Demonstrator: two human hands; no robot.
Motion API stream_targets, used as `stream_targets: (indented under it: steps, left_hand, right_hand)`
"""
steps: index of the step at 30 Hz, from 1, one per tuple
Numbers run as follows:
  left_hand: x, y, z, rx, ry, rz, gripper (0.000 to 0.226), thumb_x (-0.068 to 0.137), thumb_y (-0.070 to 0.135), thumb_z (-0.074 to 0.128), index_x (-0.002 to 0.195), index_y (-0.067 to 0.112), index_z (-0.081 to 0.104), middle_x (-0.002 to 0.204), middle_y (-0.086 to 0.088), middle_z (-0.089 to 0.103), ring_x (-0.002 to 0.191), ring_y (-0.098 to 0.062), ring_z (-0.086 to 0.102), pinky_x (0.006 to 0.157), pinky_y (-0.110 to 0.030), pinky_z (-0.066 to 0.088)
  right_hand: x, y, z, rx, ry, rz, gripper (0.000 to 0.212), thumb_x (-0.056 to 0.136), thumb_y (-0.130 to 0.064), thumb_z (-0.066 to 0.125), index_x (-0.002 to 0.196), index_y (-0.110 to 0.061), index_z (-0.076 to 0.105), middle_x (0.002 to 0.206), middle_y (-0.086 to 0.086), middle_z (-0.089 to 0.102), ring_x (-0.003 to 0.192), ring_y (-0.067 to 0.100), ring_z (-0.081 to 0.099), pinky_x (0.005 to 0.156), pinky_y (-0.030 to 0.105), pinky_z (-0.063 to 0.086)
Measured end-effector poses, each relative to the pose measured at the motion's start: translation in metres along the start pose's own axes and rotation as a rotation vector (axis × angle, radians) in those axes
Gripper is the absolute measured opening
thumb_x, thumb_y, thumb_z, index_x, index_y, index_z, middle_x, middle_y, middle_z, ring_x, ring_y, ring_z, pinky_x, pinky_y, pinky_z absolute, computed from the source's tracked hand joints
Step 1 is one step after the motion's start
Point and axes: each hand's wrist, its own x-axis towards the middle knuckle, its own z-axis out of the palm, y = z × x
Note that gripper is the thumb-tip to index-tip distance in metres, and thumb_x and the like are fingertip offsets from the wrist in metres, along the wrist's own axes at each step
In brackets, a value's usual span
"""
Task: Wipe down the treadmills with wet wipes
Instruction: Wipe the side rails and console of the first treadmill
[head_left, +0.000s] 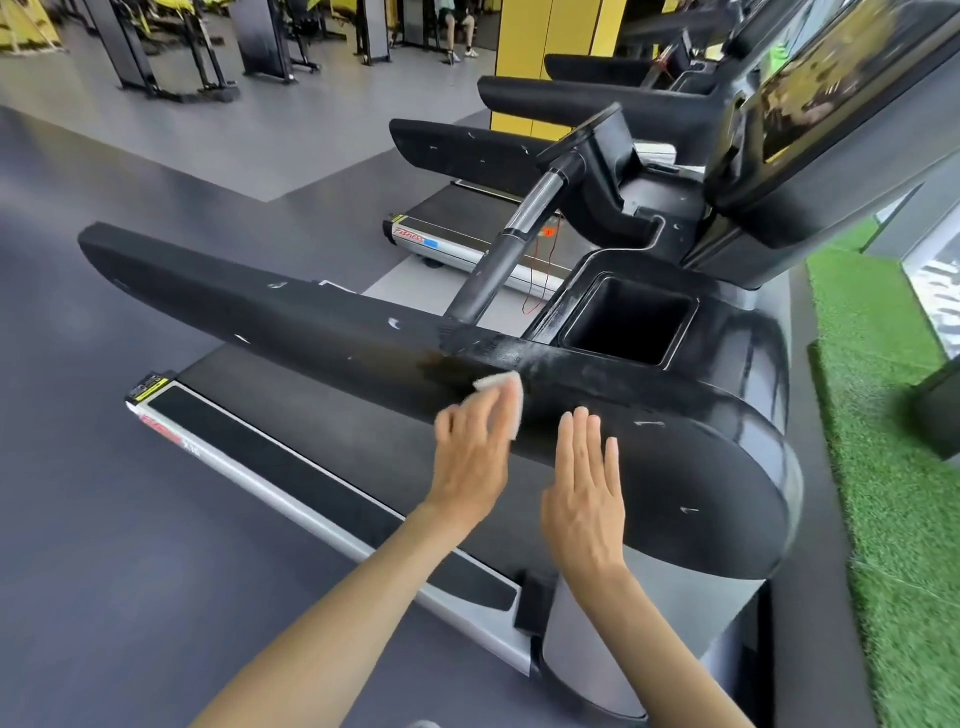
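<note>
Nearest, the right hand (584, 488) lies flat with straight fingers, holding nothing, on or just off the black side rail (311, 322) — probably bracing. The left hand (470, 457), fingers flat rather than curled, presses the white wipe (506, 395) against the rail's side by a dull smear, though blur hides the exact contact. Beyond sit a dusty cup well (631, 327) and, lower, the walking belt (311, 441) — then more treadmills (467, 223) lined along the grey gym floor (130, 260), green turf (883, 415) to the right.
</note>
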Motion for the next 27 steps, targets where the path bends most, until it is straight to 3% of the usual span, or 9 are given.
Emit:
stream_targets:
  steps: [4, 6, 9, 13, 16, 18, 22, 25, 27]
  left_hand:
    - [0.018, -0.002, -0.007, -0.123, 0.191, -0.574, 0.034, 0.095, 0.022, 0.022, 0.112, 0.013, 0.05, 0.107, -0.01, 0.057, 0.1, -0.023, 0.045, 0.096, -0.042, 0.031]
    - [0.015, 0.016, -0.013, -0.265, 0.151, -0.405, 0.032, 0.102, 0.024, 0.024, 0.08, 0.015, 0.046, 0.074, -0.001, 0.051, 0.072, -0.018, 0.047, 0.082, -0.045, 0.042]
    - [-0.005, 0.02, -0.017, -0.16, -0.019, -0.082, 0.027, 0.096, 0.011, 0.03, 0.112, 0.017, 0.051, 0.102, 0.001, 0.052, 0.09, -0.017, 0.052, 0.085, -0.034, 0.04]
    - [0.018, 0.017, -0.019, -0.297, 0.207, -0.468, 0.036, 0.106, 0.033, 0.029, 0.073, 0.02, 0.039, 0.067, 0.003, 0.045, 0.072, -0.016, 0.045, 0.091, -0.047, 0.044]
    - [0.001, 0.02, -0.009, -0.116, 0.064, -0.023, 0.023, 0.1, 0.012, 0.035, 0.108, 0.025, 0.053, 0.109, 0.0, 0.06, 0.104, -0.019, 0.056, 0.095, -0.049, 0.047]
    - [-0.01, -0.001, 0.008, 0.004, -0.047, 0.249, 0.056, 0.088, 0.002, 0.048, 0.141, 0.017, 0.039, 0.141, -0.001, 0.038, 0.131, -0.017, 0.039, 0.105, -0.048, 0.036]
    - [0.001, 0.015, 0.006, -0.082, 0.119, -0.295, 0.068, 0.088, -0.002, 0.051, 0.148, 0.02, 0.028, 0.147, 0.001, 0.029, 0.135, -0.013, 0.034, 0.108, -0.054, 0.023]
    - [-0.007, 0.01, 0.01, 0.008, 0.021, 0.135, 0.077, 0.079, -0.008, 0.06, 0.146, 0.016, 0.033, 0.149, 0.001, 0.03, 0.138, -0.016, 0.033, 0.106, -0.051, 0.032]
    - [-0.006, 0.0, 0.006, 0.035, -0.027, 0.164, 0.08, 0.076, -0.011, 0.062, 0.146, 0.018, 0.036, 0.15, 0.002, 0.03, 0.139, -0.013, 0.032, 0.108, -0.046, 0.025]
  right_hand:
    - [0.001, -0.001, 0.0, -0.014, -0.02, -0.014, 0.075, 0.076, 0.001, 0.038, 0.148, 0.006, 0.017, 0.15, 0.024, 0.034, 0.142, 0.034, 0.021, 0.12, 0.042, 0.007]
    - [0.002, -0.004, -0.001, -0.013, -0.045, -0.008, 0.085, 0.071, 0.004, 0.058, 0.147, 0.006, 0.02, 0.15, 0.025, 0.034, 0.142, 0.034, 0.021, 0.119, 0.043, 0.008]
    - [0.002, -0.006, -0.002, 0.0, -0.051, 0.008, 0.091, 0.066, 0.006, 0.065, 0.145, 0.006, 0.022, 0.15, 0.025, 0.033, 0.142, 0.034, 0.021, 0.119, 0.042, 0.008]
    - [0.002, -0.005, -0.003, -0.012, -0.044, 0.0, 0.082, 0.07, 0.004, 0.054, 0.145, 0.006, 0.022, 0.15, 0.024, 0.034, 0.142, 0.033, 0.021, 0.119, 0.042, 0.008]
    - [0.001, -0.003, -0.003, -0.024, -0.036, -0.013, 0.069, 0.079, 0.0, 0.03, 0.147, 0.005, 0.018, 0.152, 0.022, 0.03, 0.142, 0.033, 0.02, 0.12, 0.042, 0.007]
    - [0.001, -0.001, -0.003, -0.025, -0.035, -0.018, 0.067, 0.081, -0.003, 0.026, 0.147, 0.005, 0.017, 0.152, 0.022, 0.031, 0.143, 0.032, 0.02, 0.12, 0.042, 0.005]
    - [0.002, 0.0, -0.004, -0.034, -0.042, -0.037, 0.075, 0.076, 0.0, 0.047, 0.146, 0.006, 0.02, 0.151, 0.023, 0.033, 0.142, 0.032, 0.02, 0.12, 0.041, 0.002]
    - [0.001, 0.001, -0.006, -0.039, -0.031, -0.055, 0.067, 0.08, -0.003, 0.034, 0.145, 0.005, 0.021, 0.152, 0.023, 0.031, 0.143, 0.032, 0.019, 0.119, 0.041, 0.002]
    - [0.001, 0.002, -0.006, -0.046, -0.036, -0.056, 0.066, 0.081, -0.004, 0.029, 0.145, 0.005, 0.021, 0.151, 0.022, 0.032, 0.143, 0.032, 0.019, 0.12, 0.041, 0.002]
